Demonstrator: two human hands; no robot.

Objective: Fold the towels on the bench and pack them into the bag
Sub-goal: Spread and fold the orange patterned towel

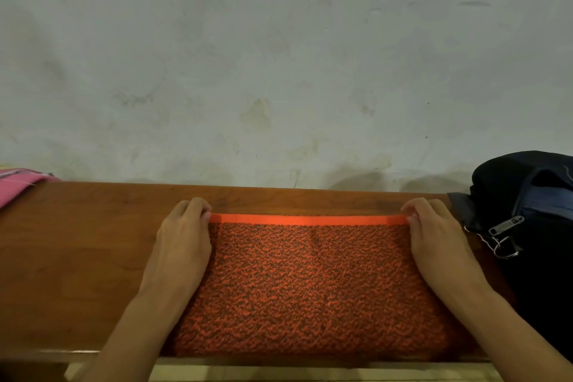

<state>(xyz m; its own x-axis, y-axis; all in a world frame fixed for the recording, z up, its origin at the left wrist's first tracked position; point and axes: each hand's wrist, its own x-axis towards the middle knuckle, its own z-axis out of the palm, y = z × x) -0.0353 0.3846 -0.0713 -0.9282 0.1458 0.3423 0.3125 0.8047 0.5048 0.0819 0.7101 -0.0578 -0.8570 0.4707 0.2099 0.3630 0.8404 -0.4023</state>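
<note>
Towel (310, 285), centre of frame: orange flecked with dark brown, mottled nubby pattern; plain bright orange band (307, 219) along far edge. Bench (77, 251): reddish-brown wood, faint grain. Wall (279, 56), upper frame: pale grey-white, blotchy yellowish stains, few dark specks. Cloth (17, 184), far left edge: pink, thin pale stripes. Bag (527, 189), right edge: black with navy-blue panel, silver zip pull.

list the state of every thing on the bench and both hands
orange terry towel: flat on the bench, folded, far corners pinched
left hand: grip shut on the towel's far left corner
right hand: grip shut on the far right corner
dark fabric bag: unzipped
pink cloth: lying at the left edge
</note>
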